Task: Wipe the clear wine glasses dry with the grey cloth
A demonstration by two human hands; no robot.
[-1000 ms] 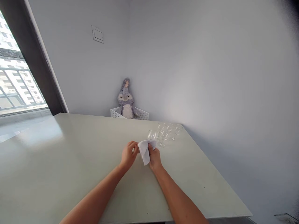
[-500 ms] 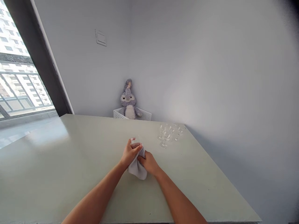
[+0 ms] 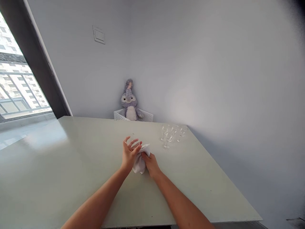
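Note:
In the head view, my left hand (image 3: 129,156) is curled around a clear glass (image 3: 135,144), its fingers spread around the far side. Only faint edges of this glass show, so its full shape is hard to make out. A pale grey-white cloth (image 3: 139,165) hangs bunched between my two hands, its upper fold against the glass. My right hand (image 3: 152,164) pinches that cloth, thumb on top. To the right, several clear stemmed glasses (image 3: 166,138) stand in a group on the table, apart from both hands.
The pale table (image 3: 90,178) ends at a wall on its right. Behind its far edge, a plush toy (image 3: 131,111) sits in a white perforated basket (image 3: 149,117). A window (image 3: 21,86) is at the left, and a light switch (image 3: 99,35) is on the wall.
My left fingers have loosened and spread around the glass, and the hand has tipped more upright. The cloth has shifted upward, with a fold now raised beside the glass. The view has shifted slightly.

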